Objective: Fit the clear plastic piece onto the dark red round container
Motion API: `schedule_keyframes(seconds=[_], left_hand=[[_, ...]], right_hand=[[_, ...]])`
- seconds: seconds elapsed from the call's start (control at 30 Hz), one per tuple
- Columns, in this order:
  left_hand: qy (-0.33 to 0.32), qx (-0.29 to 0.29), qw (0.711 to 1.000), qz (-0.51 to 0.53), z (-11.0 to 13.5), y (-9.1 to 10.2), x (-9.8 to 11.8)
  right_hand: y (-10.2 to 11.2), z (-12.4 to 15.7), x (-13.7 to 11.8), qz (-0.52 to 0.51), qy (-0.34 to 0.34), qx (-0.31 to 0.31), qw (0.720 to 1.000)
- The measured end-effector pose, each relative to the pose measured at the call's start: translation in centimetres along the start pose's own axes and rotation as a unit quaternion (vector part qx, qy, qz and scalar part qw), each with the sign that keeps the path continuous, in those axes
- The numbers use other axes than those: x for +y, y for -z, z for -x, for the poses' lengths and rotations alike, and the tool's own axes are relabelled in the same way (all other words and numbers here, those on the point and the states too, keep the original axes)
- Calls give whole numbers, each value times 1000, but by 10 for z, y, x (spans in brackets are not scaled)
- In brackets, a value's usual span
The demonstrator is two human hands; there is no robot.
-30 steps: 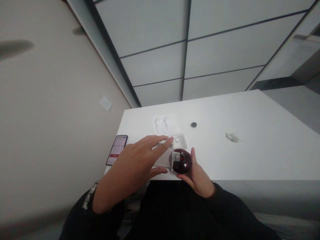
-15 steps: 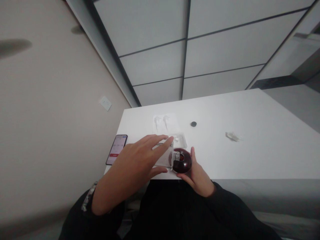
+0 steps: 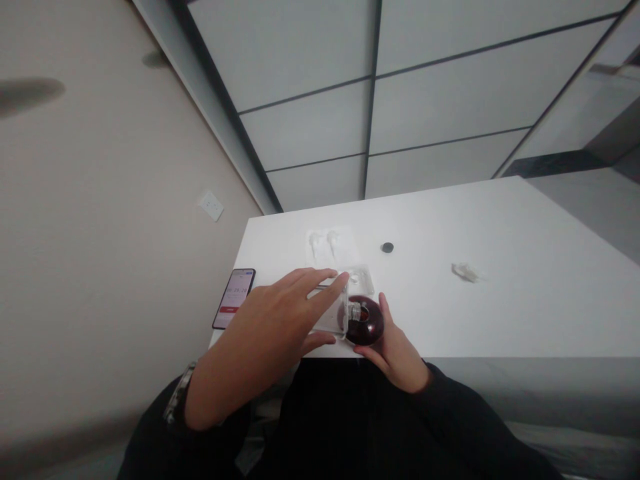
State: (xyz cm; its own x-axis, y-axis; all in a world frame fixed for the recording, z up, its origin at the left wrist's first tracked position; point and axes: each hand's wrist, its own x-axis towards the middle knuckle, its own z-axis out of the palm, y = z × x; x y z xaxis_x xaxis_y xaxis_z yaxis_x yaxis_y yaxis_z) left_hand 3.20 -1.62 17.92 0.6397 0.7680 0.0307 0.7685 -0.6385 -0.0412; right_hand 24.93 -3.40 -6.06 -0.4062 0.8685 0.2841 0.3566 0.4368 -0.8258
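Note:
My left hand (image 3: 283, 313) is wrapped round a clear, square-sided bottle (image 3: 333, 317), tipped onto its side with its neck pointing right. The bottle's threaded mouth lies over the opening of a dark red, rounded container (image 3: 370, 327). My right hand (image 3: 397, 350) grips that container from the right, thumb and fingers against its side. Behind the bottle sits a clear plastic tray (image 3: 364, 280), partly hidden by my left hand. Whether liquid is flowing between the two vessels is too small to make out.
On the white table (image 3: 505, 227) a phone (image 3: 235, 297) showing a timer lies at the left edge. Two clear pump heads (image 3: 324, 243) rest on a white sheet farther back. A small dark round cap (image 3: 387, 247) and a crumpled whitish wrapper (image 3: 466, 272) lie to the right.
Almost nothing differs. Both hands keep their hold on the bottle and the container, with only a very slight shift of the view.

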Motion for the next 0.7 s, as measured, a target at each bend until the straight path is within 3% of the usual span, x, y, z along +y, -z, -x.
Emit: schedule_keyframes(seconds=[0.7], left_hand=[[0, 6, 1000, -5, 1, 1, 1]], right_hand=[[1, 1, 0, -3, 1, 1, 1000]])
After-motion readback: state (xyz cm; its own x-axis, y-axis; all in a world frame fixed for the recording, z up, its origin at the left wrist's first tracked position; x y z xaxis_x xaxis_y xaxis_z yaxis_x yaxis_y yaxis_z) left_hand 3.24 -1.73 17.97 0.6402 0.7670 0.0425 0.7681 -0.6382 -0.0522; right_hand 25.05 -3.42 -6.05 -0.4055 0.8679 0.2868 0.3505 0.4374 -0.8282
